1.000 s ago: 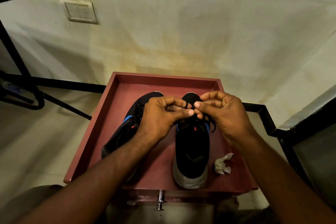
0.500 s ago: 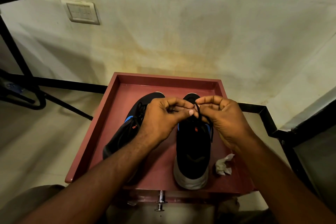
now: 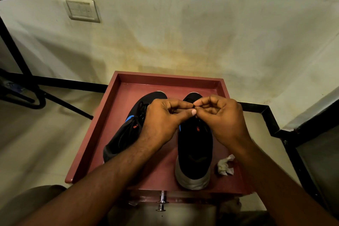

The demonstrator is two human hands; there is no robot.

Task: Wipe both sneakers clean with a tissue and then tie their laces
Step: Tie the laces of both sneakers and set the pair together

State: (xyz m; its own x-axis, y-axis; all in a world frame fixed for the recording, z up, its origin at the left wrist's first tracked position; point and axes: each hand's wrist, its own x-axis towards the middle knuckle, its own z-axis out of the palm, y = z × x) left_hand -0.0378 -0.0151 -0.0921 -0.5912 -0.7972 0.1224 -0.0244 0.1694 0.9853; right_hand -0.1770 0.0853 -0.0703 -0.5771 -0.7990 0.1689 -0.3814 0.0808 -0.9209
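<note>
My two hands meet above the right sneaker point(image 3: 194, 145), which sits in the red tray point(image 3: 113, 115) with its toe pointing away from me. My left hand point(image 3: 163, 121) has its fingers curled, and the thumb and first finger pinch the thin black lace point(image 3: 194, 105) right where the hands touch. My right hand point(image 3: 223, 117) is curled too, and its fingertips pinch the same lace from the other side. The lace is so small and dark here that I can only see a tiny bit of it between my fingertips. The left sneaker point(image 3: 128, 130) lies just beside the right one, tipped over to the left, and my left wrist hides part of it. A crumpled white tissue point(image 3: 225, 165) lies in the tray near the heel of the right sneaker, just under my right arm. I am not touching the tissue.
</note>
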